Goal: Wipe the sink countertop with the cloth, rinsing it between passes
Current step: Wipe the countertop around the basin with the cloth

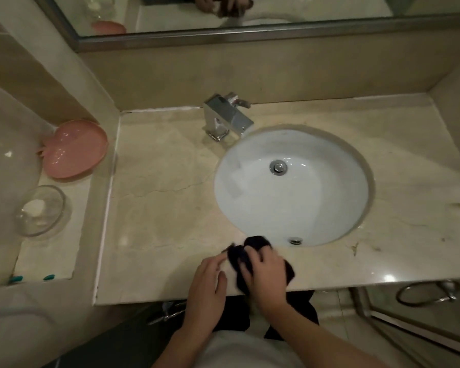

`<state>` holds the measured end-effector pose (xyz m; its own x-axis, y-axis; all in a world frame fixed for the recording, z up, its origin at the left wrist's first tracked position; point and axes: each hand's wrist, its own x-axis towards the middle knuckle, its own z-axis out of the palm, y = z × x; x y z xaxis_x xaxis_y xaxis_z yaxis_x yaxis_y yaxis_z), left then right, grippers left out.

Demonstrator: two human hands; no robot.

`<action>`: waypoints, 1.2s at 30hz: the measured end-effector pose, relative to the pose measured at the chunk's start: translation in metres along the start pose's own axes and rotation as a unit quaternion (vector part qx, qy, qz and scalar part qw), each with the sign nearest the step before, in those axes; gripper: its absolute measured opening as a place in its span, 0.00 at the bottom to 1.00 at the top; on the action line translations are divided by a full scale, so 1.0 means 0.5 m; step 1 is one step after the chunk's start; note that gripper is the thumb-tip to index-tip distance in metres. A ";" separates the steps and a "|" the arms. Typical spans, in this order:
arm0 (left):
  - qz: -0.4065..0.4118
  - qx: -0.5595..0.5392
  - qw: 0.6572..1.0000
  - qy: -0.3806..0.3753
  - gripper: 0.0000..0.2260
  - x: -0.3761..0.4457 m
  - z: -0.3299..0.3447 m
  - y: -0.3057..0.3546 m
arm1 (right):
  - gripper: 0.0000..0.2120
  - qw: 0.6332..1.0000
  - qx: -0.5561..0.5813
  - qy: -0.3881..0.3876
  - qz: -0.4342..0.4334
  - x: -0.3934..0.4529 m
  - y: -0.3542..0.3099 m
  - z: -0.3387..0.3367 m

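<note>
Cloth (250,257), dark and bunched, lies at the lower centre of the frame on the front edge of the bench (165,208), just below the sink (290,187); right hand (270,272) grips it with curled fingers, while left hand (209,281) rests beside it, fingers loosely spread. Progress is judged early or mid-pass: stains at the right of the frame are not yet wiped, the faucet (227,116) shows no water, and cloth wetness cannot be determined.

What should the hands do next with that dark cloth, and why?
Probably slide the dark cloth leftward along the countertop. The right hand already holds it at the front edge by the sink basin; the left hand rests beside it.
</note>
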<state>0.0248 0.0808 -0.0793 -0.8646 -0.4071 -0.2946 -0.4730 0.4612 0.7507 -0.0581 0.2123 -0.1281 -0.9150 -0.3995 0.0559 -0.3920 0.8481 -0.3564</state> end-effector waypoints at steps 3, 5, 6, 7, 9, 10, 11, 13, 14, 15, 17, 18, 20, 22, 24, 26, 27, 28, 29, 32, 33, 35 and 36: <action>-0.029 0.006 1.000 0.003 0.16 -0.003 0.026 0.025 | 0.15 0.994 0.008 -0.032 -0.100 -0.002 0.016 -0.006; -0.044 0.006 0.999 0.008 0.16 -0.004 0.036 0.038 | 0.15 0.992 0.013 -0.037 -0.120 0.005 0.061 -0.024; -0.044 0.008 0.999 0.006 0.16 -0.002 0.041 0.046 | 0.15 0.993 0.015 -0.034 -0.114 0.011 0.090 -0.036; -0.039 0.011 0.999 0.002 0.16 0.000 0.046 0.054 | 0.15 0.994 0.017 -0.026 -0.101 0.019 0.123 -0.049; -0.028 0.012 1.000 -0.002 0.16 0.006 0.061 0.073 | 0.17 0.998 0.015 -0.008 -0.063 0.037 0.199 -0.078; -0.027 0.009 1.000 -0.002 0.16 0.010 0.072 0.084 | 0.19 0.999 0.011 0.002 -0.040 0.049 0.241 -0.095; -0.033 0.005 0.999 0.000 0.15 0.013 0.084 0.097 | 0.20 1.000 0.005 0.007 -0.016 0.059 0.286 -0.113; -0.052 -0.021 0.998 0.010 0.15 0.018 0.111 0.123 | 0.22 1.000 -0.008 0.010 0.024 0.078 0.379 -0.152; -0.058 -0.032 0.998 0.014 0.16 0.020 0.124 0.133 | 0.22 0.999 -0.011 0.012 0.040 0.083 0.424 -0.171; -0.059 -0.039 0.997 0.016 0.16 0.022 0.141 0.147 | 0.22 0.998 -0.010 0.018 0.059 0.085 0.474 -0.194; -0.058 -0.045 0.997 0.017 0.17 0.025 0.175 0.170 | 0.17 0.992 -0.007 0.043 0.119 0.091 0.565 -0.234; -0.059 -0.046 0.997 0.016 0.17 0.025 0.193 0.180 | 0.15 0.987 -0.006 0.053 0.153 0.098 0.603 -0.251; -0.061 -0.042 0.997 0.016 0.17 0.022 0.228 0.199 | 0.16 0.978 -0.018 0.062 0.198 0.113 0.648 -0.266; -0.062 -0.034 0.997 0.011 0.18 0.018 0.261 0.217 | 0.16 0.972 -0.026 0.066 0.222 0.117 0.638 -0.259; -0.057 -0.026 0.998 0.009 0.19 0.019 0.295 0.241 | 0.14 0.981 -0.021 0.051 0.187 0.096 0.583 -0.234; -0.037 -0.008 0.999 -0.001 0.20 0.028 0.328 0.272 | 0.14 0.997 -0.004 0.028 0.070 0.062 0.516 -0.206; -0.019 0.012 1.000 -0.009 0.20 0.034 0.344 0.289 | 0.15 1.000 -0.003 0.014 0.011 0.047 0.495 -0.196; 0.004 0.035 0.999 -0.016 0.20 0.039 0.358 0.307 | 0.15 0.999 -0.005 0.000 -0.034 0.038 0.488 -0.189; 0.026 0.054 0.998 -0.019 0.19 0.046 0.372 0.323 | 0.16 0.998 -0.007 -0.007 -0.066 0.037 0.499 -0.188; 0.065 0.069 0.995 -0.039 0.19 0.068 0.407 0.357 | 0.17 0.998 -0.001 0.020 -0.063 0.063 0.596 -0.217; 0.065 0.075 0.994 -0.050 0.20 0.074 0.417 0.368 | 0.17 0.999 -0.005 0.032 -0.025 0.074 0.643 -0.237; 0.057 0.079 0.993 -0.061 0.19 0.086 0.435 0.388 | 0.18 0.997 -0.023 0.051 0.061 0.096 0.752 -0.288; 0.057 0.077 0.994 -0.059 0.18 0.090 0.443 0.397 | 0.18 0.992 -0.030 0.061 0.105 0.105 0.804 -0.317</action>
<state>-0.1455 0.3287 -0.0744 -0.9239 -0.2531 -0.2870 -0.3827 0.6188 0.6860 -0.2788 0.5876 -0.1207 -0.9802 -0.1705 0.1005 -0.1940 0.9288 -0.3158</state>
